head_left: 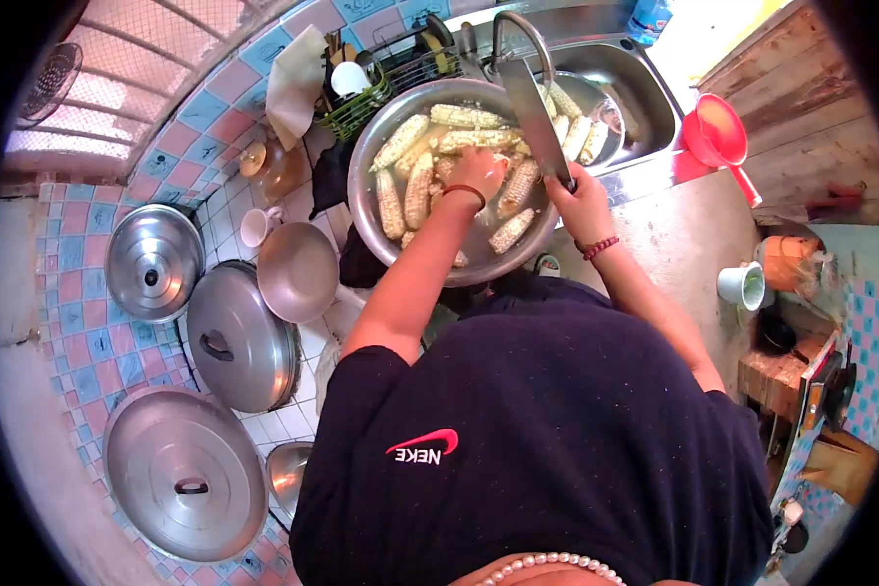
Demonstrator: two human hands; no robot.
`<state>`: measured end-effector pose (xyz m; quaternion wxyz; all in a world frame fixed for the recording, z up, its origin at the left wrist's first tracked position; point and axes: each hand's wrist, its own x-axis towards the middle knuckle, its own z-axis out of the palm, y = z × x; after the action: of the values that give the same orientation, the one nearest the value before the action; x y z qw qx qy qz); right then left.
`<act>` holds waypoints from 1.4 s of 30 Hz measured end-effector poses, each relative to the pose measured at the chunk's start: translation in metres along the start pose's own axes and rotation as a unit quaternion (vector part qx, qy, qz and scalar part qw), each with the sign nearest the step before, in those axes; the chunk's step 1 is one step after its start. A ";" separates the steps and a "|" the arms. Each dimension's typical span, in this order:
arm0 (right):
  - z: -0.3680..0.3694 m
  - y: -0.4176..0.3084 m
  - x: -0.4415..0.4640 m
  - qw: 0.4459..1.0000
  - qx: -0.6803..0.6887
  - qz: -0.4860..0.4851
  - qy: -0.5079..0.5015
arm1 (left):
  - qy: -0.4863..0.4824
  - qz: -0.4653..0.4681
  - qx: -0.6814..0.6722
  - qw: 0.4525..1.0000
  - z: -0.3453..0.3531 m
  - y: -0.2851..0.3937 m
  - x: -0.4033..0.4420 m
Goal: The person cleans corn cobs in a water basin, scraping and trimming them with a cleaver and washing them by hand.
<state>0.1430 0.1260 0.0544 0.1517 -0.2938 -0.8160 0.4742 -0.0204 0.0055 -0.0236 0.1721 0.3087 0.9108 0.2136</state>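
Observation:
A wide metal basin [369, 230] holds water and several husked corn cobs [419, 188]. My left hand [474, 174] reaches down among the cobs near the basin's middle; its fingers are partly hidden, so I cannot make out whether they grip a cob. My right hand [580, 203] is closed round the dark handle of a large broad-bladed knife [535, 112]. The blade points up and away, over the basin's right rim. Beyond it, a smaller metal bowl [615, 146] with more cobs sits in the sink [659, 93].
A curved faucet [527, 24] stands behind the basin. To the left are a green dish rack [356, 112], a pan [298, 272], a lidded pot [234, 337] and large lids [186, 459]. On the right lies a red dipper [715, 132] beside the sink; a white cup [742, 285] stands farther down.

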 end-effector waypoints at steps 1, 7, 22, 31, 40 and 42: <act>-0.004 -0.003 -0.003 1.000 -0.006 0.006 -0.002 | -0.021 0.011 0.013 1.000 0.003 0.005 0.001; -0.023 -0.009 -0.009 0.976 -0.188 -0.104 -0.028 | -0.065 0.017 0.059 0.996 0.022 -0.011 0.001; 0.094 0.002 0.031 0.885 -0.382 -0.227 -0.141 | -0.004 0.024 -0.763 0.646 -0.054 -0.061 -0.098; 0.060 -0.056 0.055 0.964 0.010 -0.162 -0.209 | -0.056 0.048 -0.778 0.624 -0.065 -0.051 -0.097; 0.043 -0.093 0.057 0.921 0.011 -0.390 -0.016 | -0.083 0.019 -0.826 0.557 -0.075 -0.003 -0.084; 0.041 -0.092 0.056 0.900 -0.019 -0.433 0.048 | -0.070 0.012 -0.832 0.550 -0.073 0.009 -0.083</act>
<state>0.0469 0.0976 0.1110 0.3753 0.0636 -0.8633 0.3314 0.0138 -0.0614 0.0581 0.4128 0.0524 0.3069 0.8559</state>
